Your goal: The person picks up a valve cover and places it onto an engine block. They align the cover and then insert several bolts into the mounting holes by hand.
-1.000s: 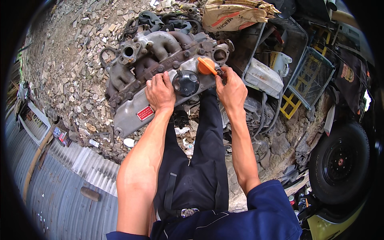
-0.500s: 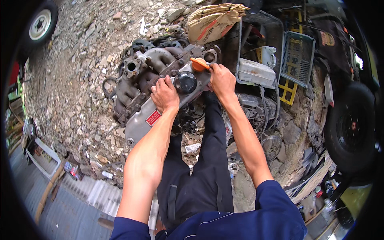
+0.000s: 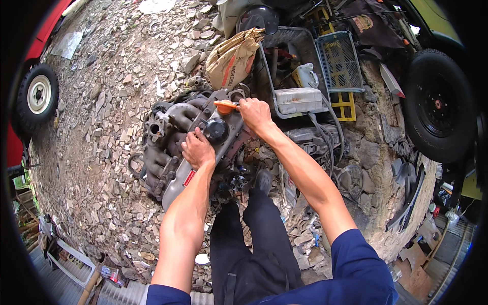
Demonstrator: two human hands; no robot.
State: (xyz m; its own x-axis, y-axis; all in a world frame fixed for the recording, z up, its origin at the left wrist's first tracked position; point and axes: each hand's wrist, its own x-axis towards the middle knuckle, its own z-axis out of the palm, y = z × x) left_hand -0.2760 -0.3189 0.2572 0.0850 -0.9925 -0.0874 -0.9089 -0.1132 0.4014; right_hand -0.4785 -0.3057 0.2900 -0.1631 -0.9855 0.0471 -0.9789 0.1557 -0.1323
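A greasy engine (image 3: 170,145) with curved manifold pipes lies on the gravel in front of me. Its grey valve cover (image 3: 175,192) carries a red label and a round black cap (image 3: 216,131). My left hand (image 3: 199,149) rests on the cover beside the black cap, fingers curled against the metal. At the cover's far end is an orange plastic piece (image 3: 224,105), rounded with a narrow end. My right hand (image 3: 255,114) is closed at that narrow end and seems to pinch it; its fingertips are partly hidden.
Right of the engine stands a grey crate (image 3: 295,36) with a metal box (image 3: 299,100) and hoses. A brown paper sack (image 3: 231,61) lies beyond the engine. Wheels stand at left (image 3: 38,94) and right (image 3: 438,104). Loose stones surround my feet.
My view has shifted, so the engine sits lower and further left. Both hands keep to the same places on it; the orange piece looks turned, its narrow end still at my right fingers.
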